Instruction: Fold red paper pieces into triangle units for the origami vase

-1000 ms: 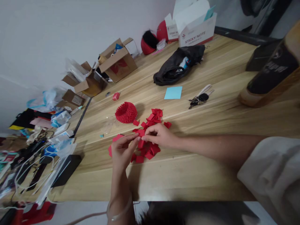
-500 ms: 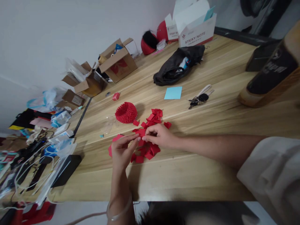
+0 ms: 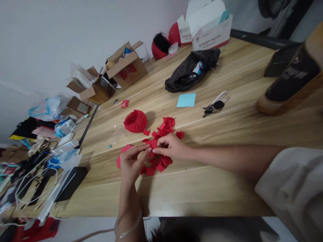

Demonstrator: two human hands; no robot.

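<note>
Between the fingertips of my left hand (image 3: 133, 161) and my right hand (image 3: 171, 147) is a small piece of red paper (image 3: 153, 144). Both hands are closed in a pinch on it, above the table. Folded red paper pieces (image 3: 164, 163) lie scattered under and around my hands, partly hidden by them. A flat stack of red paper (image 3: 118, 162) shows behind my left hand. Beyond the hands stands a round bowl of many pointed red folded pieces (image 3: 136, 121), its hollow facing up and left.
A blue sticky note (image 3: 186, 100), keys (image 3: 214, 107) and a black bag (image 3: 193, 72) lie farther back. A brown bottle (image 3: 290, 77) is on the right. Cardboard boxes (image 3: 128, 69) line the wall. Cables and a black box (image 3: 72, 184) crowd the left.
The fingertips of my right hand have shifted very slightly on the red paper, and more of it shows between the hands. The other things stay where they were.
</note>
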